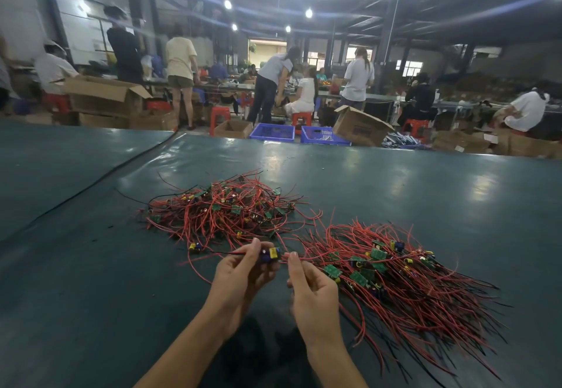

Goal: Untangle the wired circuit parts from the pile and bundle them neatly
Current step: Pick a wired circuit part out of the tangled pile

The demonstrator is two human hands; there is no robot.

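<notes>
A tangled pile (225,211) of small green circuit boards with red and black wires lies on the dark green table (395,180), ahead and left of centre. A second heap (395,278) of the same parts lies to the right, its wires mostly fanned toward the near right. My left hand (243,278) pinches one circuit part (270,255) with a blue and yellow component, just above the table. My right hand (310,290) pinches the red wires (287,256) that run from that part toward the right heap.
A seam in the table cover runs diagonally at the left (91,183). Beyond the far edge stand blue crates (272,132), open cardboard boxes (359,126), red stools and several people working at other tables.
</notes>
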